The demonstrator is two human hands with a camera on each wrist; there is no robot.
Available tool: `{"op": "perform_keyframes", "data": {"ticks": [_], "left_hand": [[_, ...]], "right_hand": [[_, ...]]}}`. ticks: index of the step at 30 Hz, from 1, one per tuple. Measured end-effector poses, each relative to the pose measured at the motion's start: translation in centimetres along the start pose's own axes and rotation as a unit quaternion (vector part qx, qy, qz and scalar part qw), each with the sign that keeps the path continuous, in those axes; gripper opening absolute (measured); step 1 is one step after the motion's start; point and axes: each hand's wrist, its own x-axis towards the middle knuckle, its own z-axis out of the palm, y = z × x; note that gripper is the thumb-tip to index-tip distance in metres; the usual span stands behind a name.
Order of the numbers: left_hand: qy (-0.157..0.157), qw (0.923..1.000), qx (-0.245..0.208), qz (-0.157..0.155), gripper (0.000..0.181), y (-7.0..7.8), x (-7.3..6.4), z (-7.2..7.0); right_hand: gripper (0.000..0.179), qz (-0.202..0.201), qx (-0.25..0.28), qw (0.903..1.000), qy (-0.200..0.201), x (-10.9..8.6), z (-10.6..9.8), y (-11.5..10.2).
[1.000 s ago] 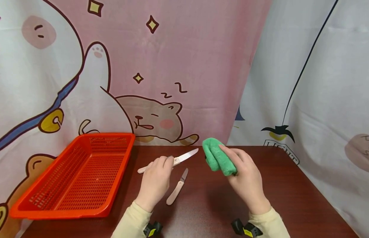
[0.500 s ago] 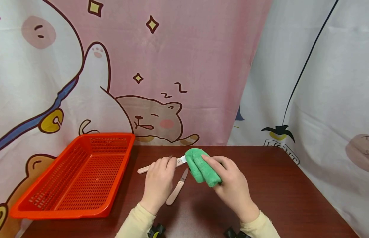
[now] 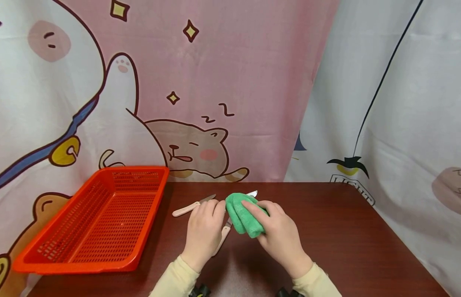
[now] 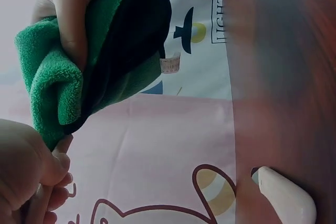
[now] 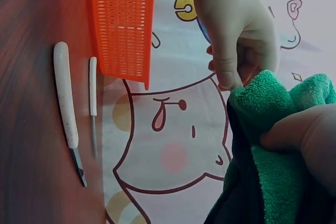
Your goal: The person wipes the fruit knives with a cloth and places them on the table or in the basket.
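Note:
My left hand grips a knife by its handle, which is mostly hidden in the fingers. In the head view the tip of its blade shows beyond a folded green cloth. My right hand holds this cloth over the blade, with the thumb pressed on the near fold. The cloth's dark underside shows in the left wrist view. Two more pale-handled knives lie on the table: one knife to the left of my left hand, another knife partly behind it.
A red plastic basket with slotted walls stands at the left of the dark wooden table. Behind the table hangs a printed curtain. In the right wrist view the two lying knives are next to the basket.
My right hand has moved left and slightly down, bringing the cloth onto the blade; over the last half second it nears the handle and the tip emerges. My left hand has shifted slightly right.

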Motion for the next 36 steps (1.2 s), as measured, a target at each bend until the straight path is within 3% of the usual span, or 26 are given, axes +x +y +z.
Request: {"op": "perform_keyframes", "data": {"ticks": [7, 17, 25, 36], "left_hand": [[0.012, 0.9998, -0.013, -0.004, 0.041, 0.1, 0.0, 0.2], [0.020, 0.9995, -0.022, -0.008, 0.047, -0.3, 0.0, 0.1], [0.022, 0.9990, -0.035, -0.016, 0.029, -0.4, 0.2, 0.0], [0.023, 0.9984, -0.046, -0.026, 0.024, -0.6, 0.1, 0.1]], "right_hand": [[0.080, 0.014, 0.008, 0.9998, -0.007, -0.1, 0.1, 0.4], [0.082, 0.037, -0.012, 0.9993, -0.002, -0.1, -0.4, 1.5], [0.083, 0.068, -0.025, 0.9974, -0.002, -0.1, -1.1, 2.3], [0.085, 0.093, -0.044, 0.9947, 0.001, 0.0, -2.0, 3.5]]}}
